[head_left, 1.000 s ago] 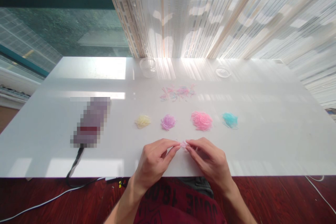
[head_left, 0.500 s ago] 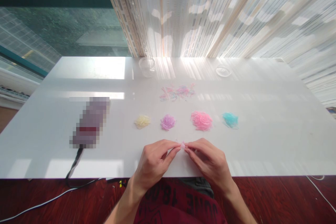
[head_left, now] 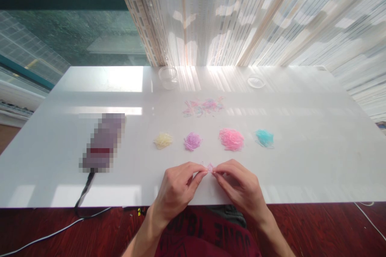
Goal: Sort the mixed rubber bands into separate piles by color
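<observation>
My left hand (head_left: 181, 182) and my right hand (head_left: 238, 180) meet near the front of the table, fingertips pinched and almost touching. Between them a few small pale purple rubber bands (head_left: 210, 167) are held in the pinch, though the fingers partly cover them. Another thin loop shows just above my left fingertips. Beyond my hands lie four sorted piles in a row: a yellow pile (head_left: 163, 140), a purple pile (head_left: 192, 141), a larger pink pile (head_left: 231, 139) and a turquoise pile (head_left: 265, 138).
A loose mixed-colour heap (head_left: 205, 106) lies farther back. Behind it stand a clear plastic tub (head_left: 168, 78) and a clear lid (head_left: 256, 82). A pixelated phone-like object (head_left: 102, 142) with a black cable (head_left: 86, 188) lies at left. Curtains (head_left: 205, 16) hang along the far edge.
The pale purple bands between my fingertips are spread slightly wider. Both hands stay in almost the same place. The view has shifted very slightly; the piles have not moved.
</observation>
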Motion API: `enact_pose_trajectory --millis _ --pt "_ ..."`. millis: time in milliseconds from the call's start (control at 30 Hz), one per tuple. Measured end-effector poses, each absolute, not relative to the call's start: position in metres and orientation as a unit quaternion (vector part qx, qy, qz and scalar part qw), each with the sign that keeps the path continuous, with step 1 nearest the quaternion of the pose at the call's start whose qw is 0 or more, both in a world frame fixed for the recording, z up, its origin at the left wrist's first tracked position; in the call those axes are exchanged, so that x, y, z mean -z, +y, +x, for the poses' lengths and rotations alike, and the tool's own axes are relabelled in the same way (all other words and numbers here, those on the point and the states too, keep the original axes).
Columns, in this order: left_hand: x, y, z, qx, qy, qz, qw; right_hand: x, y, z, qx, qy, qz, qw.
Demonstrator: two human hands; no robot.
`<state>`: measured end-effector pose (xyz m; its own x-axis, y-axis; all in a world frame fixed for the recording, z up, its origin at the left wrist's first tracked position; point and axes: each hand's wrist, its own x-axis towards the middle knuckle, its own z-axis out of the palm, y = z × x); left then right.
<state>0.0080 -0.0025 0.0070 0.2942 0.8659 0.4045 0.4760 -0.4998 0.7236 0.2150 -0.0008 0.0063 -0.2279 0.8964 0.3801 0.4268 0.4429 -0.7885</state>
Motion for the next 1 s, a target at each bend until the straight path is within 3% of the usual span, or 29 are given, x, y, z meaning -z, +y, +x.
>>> enact_pose_trajectory --millis 1000 --pt "0.0001 -0.0046 0.0085 -0.423 0.459 0.741 0.247 -0.0023 -0.0018 0.2160 -0.284 -0.725 -0.446 0.442"
